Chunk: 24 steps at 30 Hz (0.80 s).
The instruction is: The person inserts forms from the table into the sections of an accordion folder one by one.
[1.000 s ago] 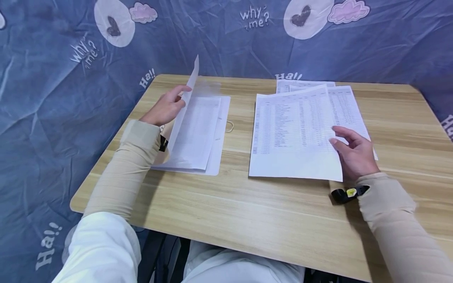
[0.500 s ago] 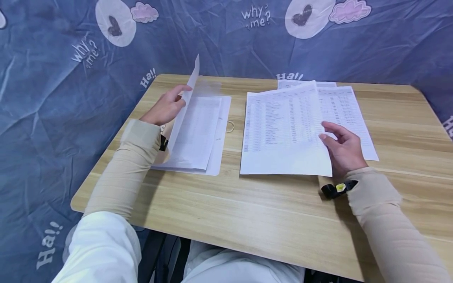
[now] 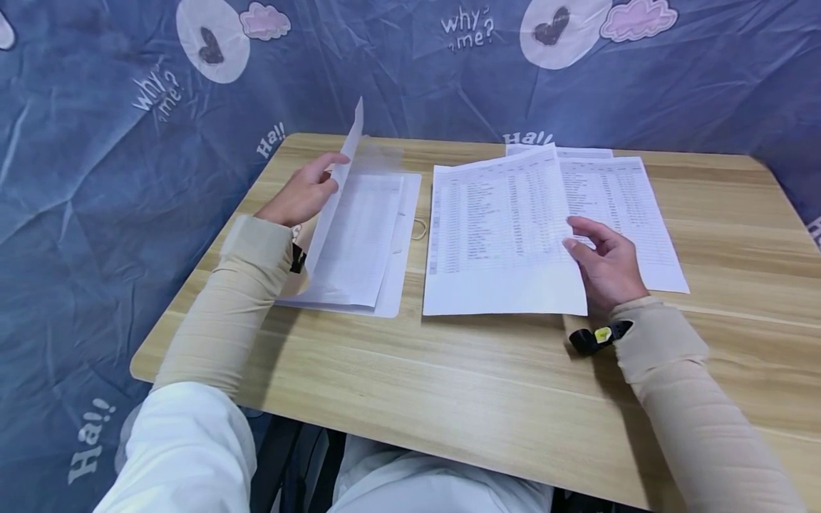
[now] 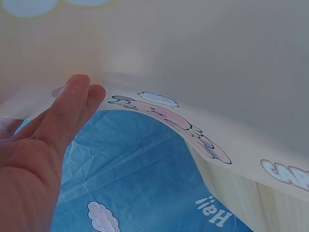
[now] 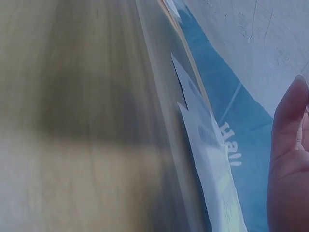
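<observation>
On the left of the table, an open folder [image 3: 410, 214] holds a printed sheet [image 3: 368, 242]. My left hand [image 3: 300, 191] grips the raised folder cover [image 3: 353, 132] near its edge. The left wrist view shows two extended fingers [image 4: 67, 108] against the cover's cartoon-printed outside. A printed sheet with a table of rows [image 3: 494, 235] is tilted up at the right, its right edge pinched between the thumb and fingers of my right hand [image 3: 606, 260]. Its left edge is close to the folder. In the right wrist view, that hand [image 5: 292, 159] shows partly at the frame's edge.
More printed sheets [image 3: 631, 221] lie on the table behind the held one, some under it. A thin beige loop [image 3: 419, 229] sits between folder and sheet. The wooden table [image 3: 398, 377] meets a blue patterned cloth [image 3: 398, 64] at its far side.
My right hand has moved left with the printed sheet, bringing it nearer the folder and uncovering more of the sheets behind. My left hand keeps the folder cover raised in the same place.
</observation>
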Motion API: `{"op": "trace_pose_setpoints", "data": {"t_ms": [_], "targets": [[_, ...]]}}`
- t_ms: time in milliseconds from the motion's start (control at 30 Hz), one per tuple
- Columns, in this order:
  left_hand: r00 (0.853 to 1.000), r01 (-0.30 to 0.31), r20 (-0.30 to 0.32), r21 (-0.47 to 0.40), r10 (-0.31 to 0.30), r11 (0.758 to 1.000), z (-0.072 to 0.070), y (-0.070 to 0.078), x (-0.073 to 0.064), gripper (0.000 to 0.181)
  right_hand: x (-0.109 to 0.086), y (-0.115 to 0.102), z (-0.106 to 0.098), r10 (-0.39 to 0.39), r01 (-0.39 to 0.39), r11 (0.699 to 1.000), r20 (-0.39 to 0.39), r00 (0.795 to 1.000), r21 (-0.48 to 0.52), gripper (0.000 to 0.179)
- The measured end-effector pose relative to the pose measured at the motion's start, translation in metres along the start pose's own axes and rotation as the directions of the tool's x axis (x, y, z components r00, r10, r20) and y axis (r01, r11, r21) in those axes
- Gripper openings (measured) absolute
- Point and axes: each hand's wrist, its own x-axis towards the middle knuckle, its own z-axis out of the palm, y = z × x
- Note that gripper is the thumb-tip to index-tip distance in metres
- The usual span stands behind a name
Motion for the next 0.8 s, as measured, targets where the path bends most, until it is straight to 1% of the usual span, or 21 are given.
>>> {"op": "trace_pose_setpoints", "data": {"t_ms": [33, 167, 267, 433, 533, 800], "targets": [[1.0, 0.001, -0.001, 0.002, -0.001, 1.0, 0.0, 0.0, 0.0, 0.046, 0.0, 0.0, 0.001, -0.009, 0.009, 1.0, 0.0, 1.0, 0.005, 0.044], [1.0, 0.002, 0.002, 0.009, -0.002, 1.0, -0.001, 0.001, 0.0, 0.047, 0.003, 0.001, 0.007, -0.05, 0.048, 0.995, 0.012, 0.999, 0.091, 0.039], [1.0, 0.004, 0.0, 0.016, -0.004, 1.0, -0.002, 0.001, 0.0, 0.047, 0.004, 0.001, 0.012, -0.062, 0.057, 0.991, 0.029, 0.998, 0.124, 0.038], [1.0, 0.016, 0.001, 0.021, -0.016, 1.0, -0.002, 0.002, -0.001, 0.047, 0.009, 0.0, 0.02, -0.061, 0.056, 0.994, 0.051, 0.997, 0.099, 0.039], [1.0, 0.018, 0.002, 0.021, -0.018, 1.0, -0.002, 0.002, 0.0, 0.047, 0.01, 0.0, 0.023, -0.059, 0.055, 0.997, 0.05, 0.997, 0.061, 0.038], [1.0, 0.003, -0.006, 0.019, -0.003, 1.0, -0.002, 0.002, 0.001, 0.047, 0.014, -0.003, 0.032, -0.062, 0.059, 0.997, 0.054, 0.997, 0.055, 0.04]]}}
